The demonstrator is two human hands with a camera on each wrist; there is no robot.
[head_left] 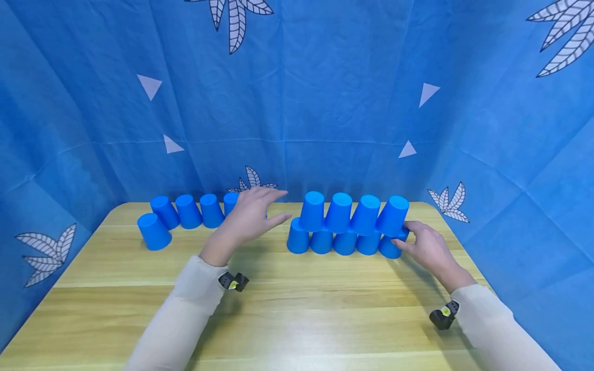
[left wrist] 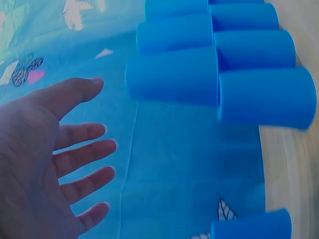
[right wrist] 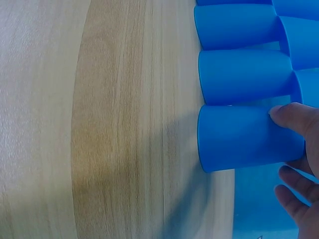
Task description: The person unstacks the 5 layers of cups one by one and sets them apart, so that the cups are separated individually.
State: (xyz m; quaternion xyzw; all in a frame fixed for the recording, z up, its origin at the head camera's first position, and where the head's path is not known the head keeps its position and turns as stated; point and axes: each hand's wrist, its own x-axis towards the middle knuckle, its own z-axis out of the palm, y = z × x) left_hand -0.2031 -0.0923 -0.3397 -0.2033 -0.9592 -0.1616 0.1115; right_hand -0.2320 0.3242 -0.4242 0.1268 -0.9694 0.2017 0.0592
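pinched in right hand (head_left: 429, 246): blue end cup (right wrist: 239, 140), mouth down, at the right of the five-cup lower row (head_left: 345, 243). left of that row: left hand (head_left: 248, 215), spread wide. atop the lower row, over its gaps: four upper cups (head_left: 339, 213). farther left, on table (head_left: 297, 309): more upturned cups (head_left: 155, 233). behind: blue cloth (head_left: 325, 103).

Head view forward and down from above, wrist views nearer; cup stack (head_left: 340, 217) in all.

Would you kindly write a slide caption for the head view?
Four inverted blue cups stand on five more; the right hand holds the rightmost lower cup while the left hand hovers.
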